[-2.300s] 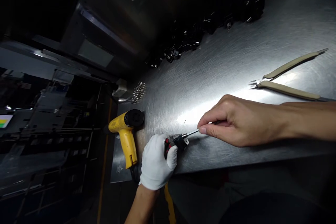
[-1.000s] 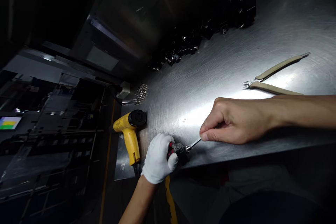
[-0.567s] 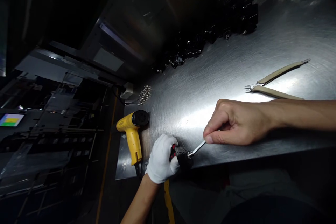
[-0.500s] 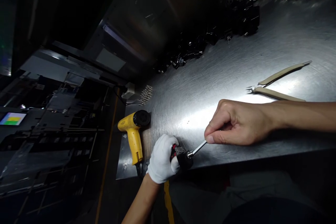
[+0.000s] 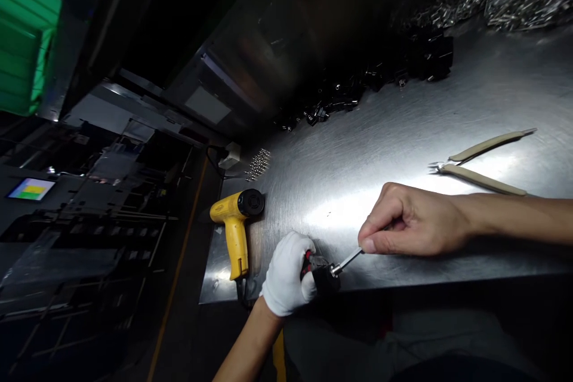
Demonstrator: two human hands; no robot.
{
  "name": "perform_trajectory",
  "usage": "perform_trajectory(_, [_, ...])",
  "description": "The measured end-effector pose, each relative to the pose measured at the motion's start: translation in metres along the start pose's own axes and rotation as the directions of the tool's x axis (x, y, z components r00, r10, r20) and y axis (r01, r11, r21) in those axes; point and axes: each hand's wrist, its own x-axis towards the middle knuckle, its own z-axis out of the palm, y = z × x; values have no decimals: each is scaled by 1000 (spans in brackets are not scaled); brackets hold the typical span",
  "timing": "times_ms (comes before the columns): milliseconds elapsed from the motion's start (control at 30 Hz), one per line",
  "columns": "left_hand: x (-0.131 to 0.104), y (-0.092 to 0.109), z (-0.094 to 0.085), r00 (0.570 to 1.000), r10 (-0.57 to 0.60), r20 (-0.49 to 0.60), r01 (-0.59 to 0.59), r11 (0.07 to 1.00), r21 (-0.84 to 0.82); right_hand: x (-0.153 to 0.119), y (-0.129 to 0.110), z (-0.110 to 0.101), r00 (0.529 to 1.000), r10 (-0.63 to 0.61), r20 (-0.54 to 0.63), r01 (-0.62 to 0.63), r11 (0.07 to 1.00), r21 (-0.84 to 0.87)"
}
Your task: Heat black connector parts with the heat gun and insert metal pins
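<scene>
My left hand (image 5: 289, 274), in a white glove, is closed around a dark tool with red parts, perhaps pliers (image 5: 317, 261), and a black block (image 5: 326, 280) at the table's front edge. Much of both is hidden by the glove. A shiny metal fitting (image 5: 335, 270) sticks out of the block. Bare and closed, my right hand (image 5: 409, 224) pinches a thin flat metal strip (image 5: 350, 259) between thumb and forefinger. The strip's lower end meets the fitting. Beyond my right wrist lie cutting pliers (image 5: 481, 161) with beige handles, their jaws apart.
A yellow heat gun (image 5: 235, 230) lies on the metal table (image 5: 376, 149) at the left. Behind it stand several small metal pins (image 5: 258, 165) in rows. Black parts (image 5: 380, 74) are heaped along the back, with a pile of shiny metal pieces (image 5: 523, 0) at the far right.
The camera view has shifted, so the table and things on it appear farther right and mostly lower. Both hands keep their hold, and the strip still meets the fitting.
</scene>
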Motion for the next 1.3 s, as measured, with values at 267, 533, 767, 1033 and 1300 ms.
perform_trajectory(267, [7, 9, 10, 996, -38, -85, 25, 990, -142, 0, -4, -1, 999, -31, -10, 31, 998, 53])
perform_trajectory(533, [10, 16, 14, 989, -106, -103, 85, 978, -191, 0, -1, 6, 992, -31, -122, 50, 987, 151])
perform_trajectory(767, [11, 22, 18, 975, -192, -113, 151, 942, -298, 1, -3, 9, 986, -41, -160, 66, 986, 153])
perform_trajectory(1033, [23, 27, 31, 946, -261, -192, 185, 921, -343, 2, -3, 13, 960, -11, -278, 80, 968, 238])
perform_trajectory(1300, [48, 40, 50, 894, -346, -283, 176, 855, -488, 3, 3, 15, 929, 134, -345, 43, 887, 459])
